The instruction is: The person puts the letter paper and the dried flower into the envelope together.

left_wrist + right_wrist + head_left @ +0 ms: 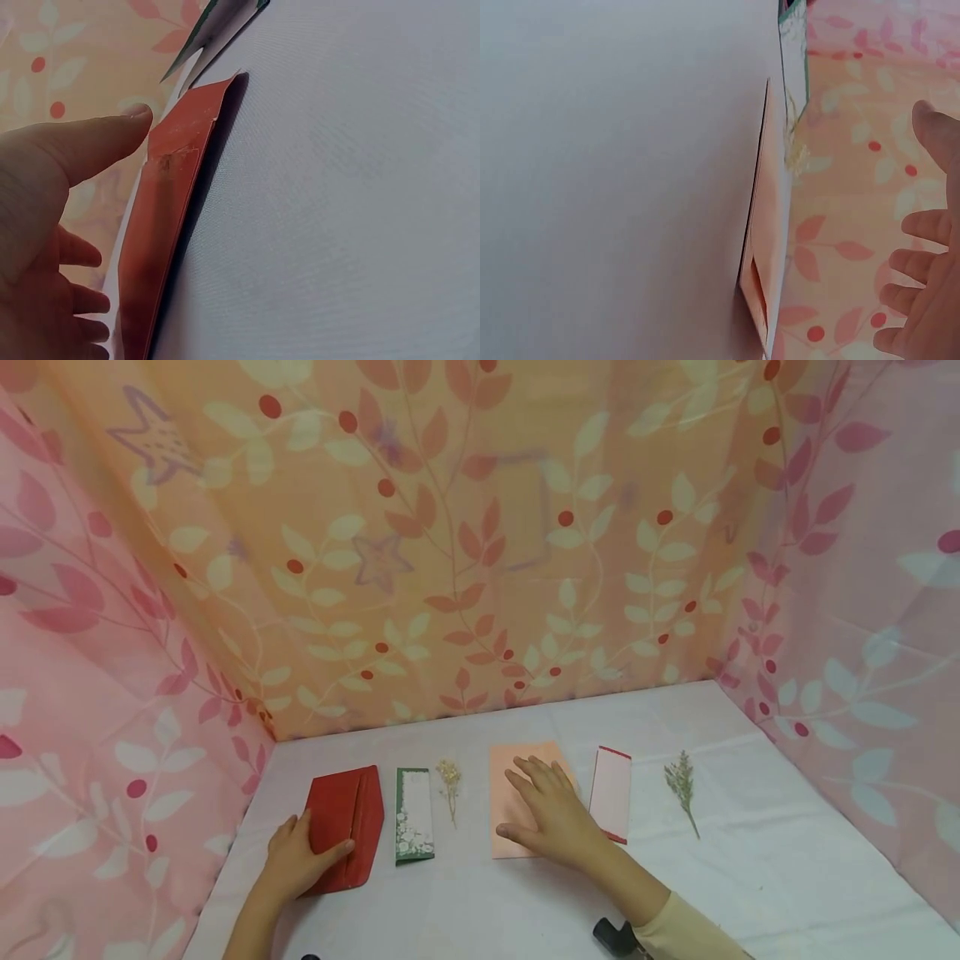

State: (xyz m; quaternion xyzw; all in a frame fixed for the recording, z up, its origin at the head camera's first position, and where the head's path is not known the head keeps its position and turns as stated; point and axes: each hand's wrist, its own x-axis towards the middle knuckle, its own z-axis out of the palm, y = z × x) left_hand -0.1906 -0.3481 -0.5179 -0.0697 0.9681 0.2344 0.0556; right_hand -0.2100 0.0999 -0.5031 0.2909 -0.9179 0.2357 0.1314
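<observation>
Over the left side of a red envelope [332,802] hovers my left hand [291,864], thumb stretched across it. The left wrist view shows a gap between that hand [37,202] and the envelope [169,217], its fingers loosely bent around nothing. My right hand [558,818] is spread above a peach envelope [510,768] and hides part of it. In the right wrist view this hand [934,277] stays apart from the peach envelope [765,202], which has a slightly raised flap.
Between the envelopes lie a green-edged floral card [416,810] and a dried cream flower sprig [450,777]. Further right are a red-edged pale card [611,793] and a green sprig [681,785]. A black object [615,937] sits by the right sleeve. Patterned cloth [450,568] walls the table.
</observation>
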